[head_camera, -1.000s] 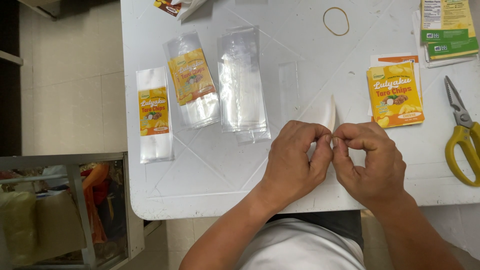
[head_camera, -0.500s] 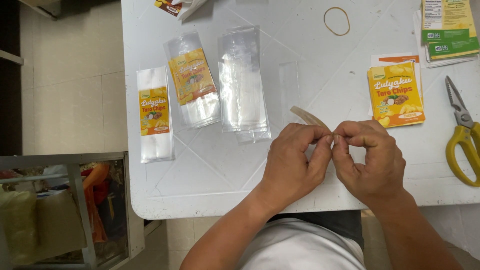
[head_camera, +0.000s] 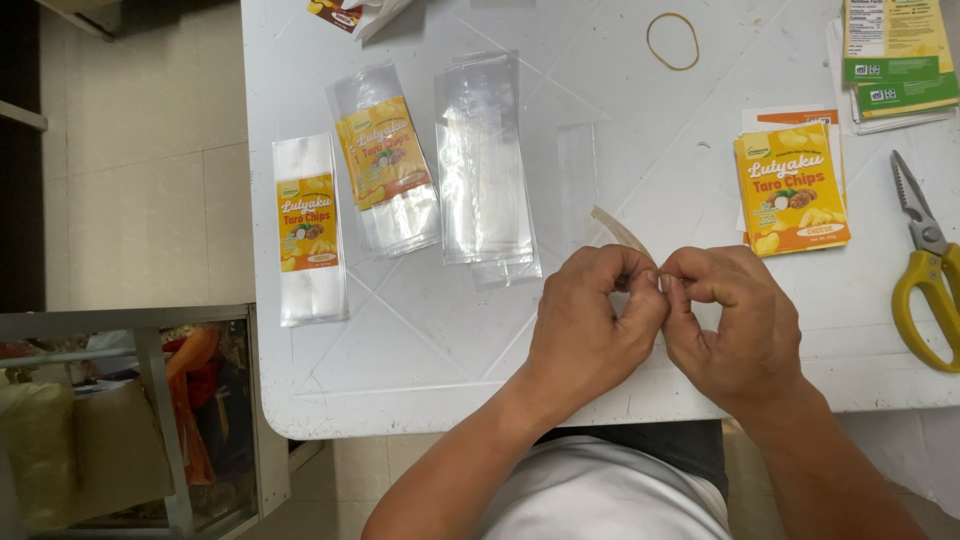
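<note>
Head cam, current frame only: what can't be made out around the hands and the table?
- Thin strip: its near end is hidden between the fingertips of the left hand and right hand; which fingers pinch it is unclear.
- Table: its edge is covered by both forearms.
- Scissors: handle cut off by the right frame edge.
- Stack of papers: cut off at the top right corner.
- Packet: cropped by the top edge.
</note>
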